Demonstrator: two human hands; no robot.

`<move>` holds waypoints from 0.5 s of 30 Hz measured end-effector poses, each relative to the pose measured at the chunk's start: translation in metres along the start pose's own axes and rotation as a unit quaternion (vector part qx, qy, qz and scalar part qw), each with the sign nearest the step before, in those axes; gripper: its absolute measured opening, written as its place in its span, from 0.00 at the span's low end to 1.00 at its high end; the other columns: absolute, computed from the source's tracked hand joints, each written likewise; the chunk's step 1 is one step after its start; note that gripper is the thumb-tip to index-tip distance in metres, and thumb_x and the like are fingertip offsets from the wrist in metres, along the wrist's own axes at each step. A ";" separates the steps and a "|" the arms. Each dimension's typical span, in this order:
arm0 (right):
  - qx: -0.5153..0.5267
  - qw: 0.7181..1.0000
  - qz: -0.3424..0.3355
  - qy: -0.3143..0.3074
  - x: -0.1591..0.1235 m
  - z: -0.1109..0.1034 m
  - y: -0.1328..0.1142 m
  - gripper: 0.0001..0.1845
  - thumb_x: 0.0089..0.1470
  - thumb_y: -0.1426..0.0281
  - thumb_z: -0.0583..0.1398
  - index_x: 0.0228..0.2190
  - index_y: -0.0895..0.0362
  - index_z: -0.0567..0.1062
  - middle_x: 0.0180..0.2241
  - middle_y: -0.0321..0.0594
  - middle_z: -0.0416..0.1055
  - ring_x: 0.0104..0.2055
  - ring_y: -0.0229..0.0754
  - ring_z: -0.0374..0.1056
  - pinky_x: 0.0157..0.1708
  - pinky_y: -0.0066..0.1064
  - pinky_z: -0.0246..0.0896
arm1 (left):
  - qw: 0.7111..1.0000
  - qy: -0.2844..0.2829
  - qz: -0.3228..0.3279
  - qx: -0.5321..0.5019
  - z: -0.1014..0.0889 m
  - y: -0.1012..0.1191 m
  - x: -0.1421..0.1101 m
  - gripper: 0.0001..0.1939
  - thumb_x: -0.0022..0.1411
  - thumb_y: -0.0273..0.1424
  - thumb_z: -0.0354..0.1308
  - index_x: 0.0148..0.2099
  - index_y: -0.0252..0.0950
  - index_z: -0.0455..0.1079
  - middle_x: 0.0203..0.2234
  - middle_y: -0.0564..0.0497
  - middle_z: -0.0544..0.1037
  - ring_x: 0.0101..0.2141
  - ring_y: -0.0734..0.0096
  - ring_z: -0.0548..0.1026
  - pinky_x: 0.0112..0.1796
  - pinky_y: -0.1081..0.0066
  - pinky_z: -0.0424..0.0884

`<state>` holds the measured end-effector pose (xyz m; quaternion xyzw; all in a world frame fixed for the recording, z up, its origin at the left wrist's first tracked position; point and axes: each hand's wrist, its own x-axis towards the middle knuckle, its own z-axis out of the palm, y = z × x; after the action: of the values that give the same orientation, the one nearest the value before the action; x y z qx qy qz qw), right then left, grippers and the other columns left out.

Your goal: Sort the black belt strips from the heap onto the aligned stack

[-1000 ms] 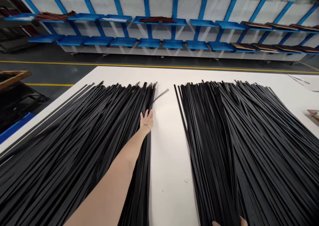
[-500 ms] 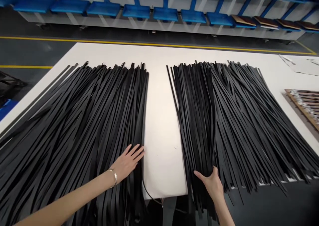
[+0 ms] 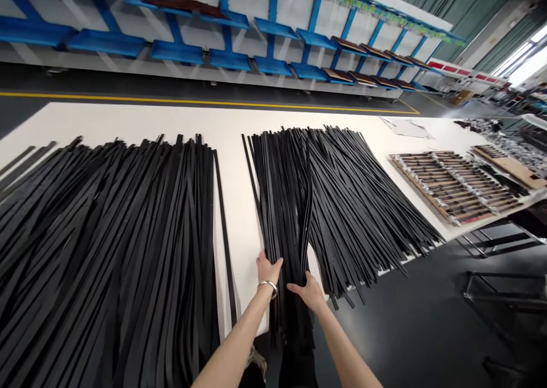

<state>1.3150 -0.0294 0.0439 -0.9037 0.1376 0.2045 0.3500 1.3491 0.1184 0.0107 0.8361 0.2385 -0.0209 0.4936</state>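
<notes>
Head view, looking along the white table (image 3: 128, 117), my one landmark here. At the table's near edge, both my hands are on a bunch of black belt straps (image 3: 290, 234), at the inner side of the pile right of the table's middle. My left hand (image 3: 268, 268) lies against the bunch's left side, with a metal bangle (image 3: 268, 285) on the wrist. My right hand (image 3: 308, 292) presses on its lower right side, fingers slightly spread.

Between my hands the straps are pressed together into a narrow sheaf. I am squeezing from both sides rather than pinching any single strap, though I cannot tell whether my fingers wrap beneath it. Holding the sheaf here seems practical: the straps overhang the table's edge, so I can reach their loose lengths without leaning across the pile.

A second pile of straps (image 3: 106, 234) lies on the table's left half, running over the near edge, with a lone strap (image 3: 225, 234) along its right side. The two piles appear to be kept apart so that they do not tangle. A wooden board holding rows of belts (image 3: 444, 188) lies towards the table's right end, and a blue rack (image 3: 192, 52) stands beyond the far edge.
</notes>
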 end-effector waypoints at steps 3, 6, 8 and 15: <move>-0.020 1.000 -0.005 0.021 -0.005 -0.022 0.016 0.30 0.48 0.57 0.60 0.48 0.63 0.69 0.44 0.53 0.71 0.49 0.56 0.66 0.48 0.41 0.61 | 0.999 -0.027 0.014 0.018 -0.002 -0.001 -0.002 0.26 0.55 0.28 0.53 0.57 0.32 0.55 0.45 0.38 0.72 0.47 0.55 0.71 0.48 0.56 0.67; -0.089 0.990 -0.058 0.089 -0.002 -0.048 0.030 0.35 0.53 0.54 0.56 0.54 0.68 0.64 0.53 0.60 0.63 0.58 0.60 0.56 0.55 0.45 0.51 | 0.999 -0.013 0.030 0.034 -0.007 -0.005 -0.018 0.27 0.58 0.27 0.48 0.60 0.29 0.52 0.50 0.35 0.69 0.53 0.53 0.67 0.52 0.53 0.63; -0.149 0.970 -0.120 0.152 0.009 -0.056 0.031 0.39 0.56 0.50 0.51 0.59 0.66 0.57 0.60 0.57 0.53 0.63 0.56 0.46 0.60 0.43 0.44 | 0.995 0.026 0.071 0.070 -0.006 -0.011 -0.030 0.31 0.62 0.31 0.46 0.65 0.30 0.44 0.59 0.34 0.59 0.60 0.53 0.56 0.57 0.51 0.56; -0.245 0.915 -0.304 0.105 0.081 -0.056 0.004 0.38 0.61 0.51 0.42 0.63 0.62 0.47 0.65 0.47 0.37 0.67 0.48 0.27 0.63 0.48 0.24 | 0.945 0.048 0.192 0.260 0.011 -0.024 -0.054 0.34 0.64 0.45 0.45 0.67 0.38 0.41 0.66 0.39 0.43 0.64 0.51 0.39 0.59 0.45 0.45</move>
<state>1.3996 -0.0791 0.0413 -0.9756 -0.1625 0.0189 0.1467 1.2937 0.0985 -0.0001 0.9653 0.0832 0.0536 0.2415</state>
